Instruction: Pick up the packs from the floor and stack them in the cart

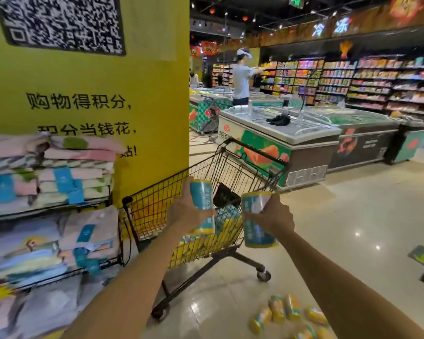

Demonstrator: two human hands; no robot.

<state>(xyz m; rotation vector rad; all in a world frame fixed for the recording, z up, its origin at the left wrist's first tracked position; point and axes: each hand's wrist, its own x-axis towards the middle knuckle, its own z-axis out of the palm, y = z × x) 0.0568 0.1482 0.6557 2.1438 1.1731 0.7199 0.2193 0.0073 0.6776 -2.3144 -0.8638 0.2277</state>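
Left hand grips an upright blue-and-yellow cylindrical pack over the black wire cart, while right hand grips a matching pack at its right rim.

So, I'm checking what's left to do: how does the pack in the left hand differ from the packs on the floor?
The left-hand pack is gripped upright by the left hand at the cart; the floor packs lie loose on their sides, scattered on the tiles. The left-hand pack shows mostly blue label; the floor packs show mostly yellow. Both are round, wrapped packs with yellow ends.
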